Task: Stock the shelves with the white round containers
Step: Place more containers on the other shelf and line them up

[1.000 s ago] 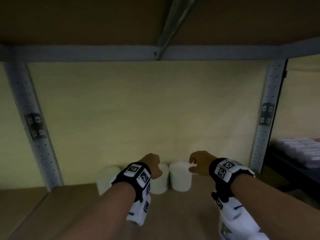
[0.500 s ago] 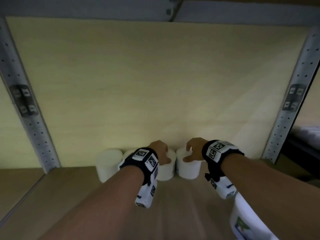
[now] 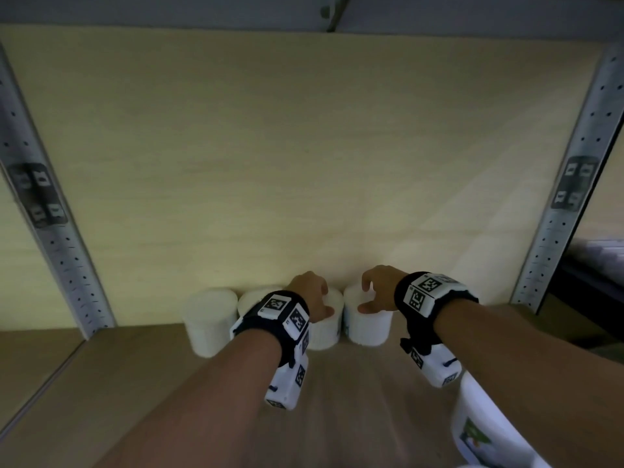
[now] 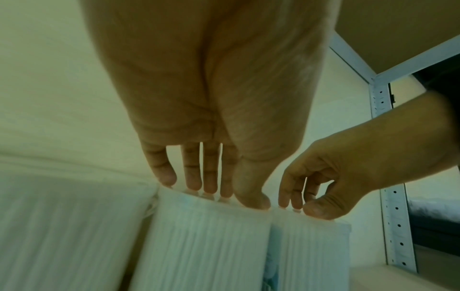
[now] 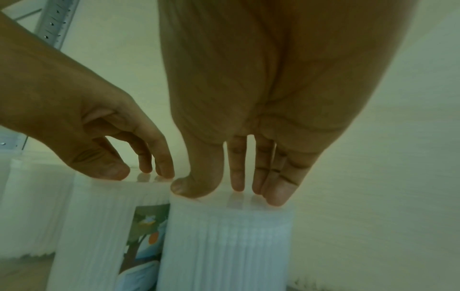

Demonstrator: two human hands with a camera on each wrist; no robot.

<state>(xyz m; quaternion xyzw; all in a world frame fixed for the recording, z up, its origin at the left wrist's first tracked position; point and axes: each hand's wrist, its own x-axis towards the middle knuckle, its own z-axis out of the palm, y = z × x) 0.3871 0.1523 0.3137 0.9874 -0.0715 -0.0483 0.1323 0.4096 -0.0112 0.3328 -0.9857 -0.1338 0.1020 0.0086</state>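
Observation:
Several white round ribbed containers stand in a row against the back panel of the shelf. My left hand [image 3: 322,298] reaches down onto the third container [image 3: 326,329]; its straight fingertips [image 4: 194,185] and thumb touch the lid rim [image 4: 206,236]. My right hand [image 3: 366,295] does the same on the rightmost container [image 3: 368,327], fingertips [image 5: 273,196] resting on its lid [image 5: 224,246]. Neither hand wraps a container's side. Two more containers [image 3: 209,319] stand to the left, one partly hidden behind my left wrist.
Grey perforated uprights stand at the left [image 3: 50,231] and right [image 3: 567,204]. A metal beam [image 3: 169,8] of the upper shelf runs overhead. Another white container with a picture label [image 3: 479,430] sits at the front right. The wooden shelf board [image 3: 354,400] lies beneath my forearms.
Both hands and the two containers under them have moved deeper, up to the back panel and in line with the row. The head view has come closer.

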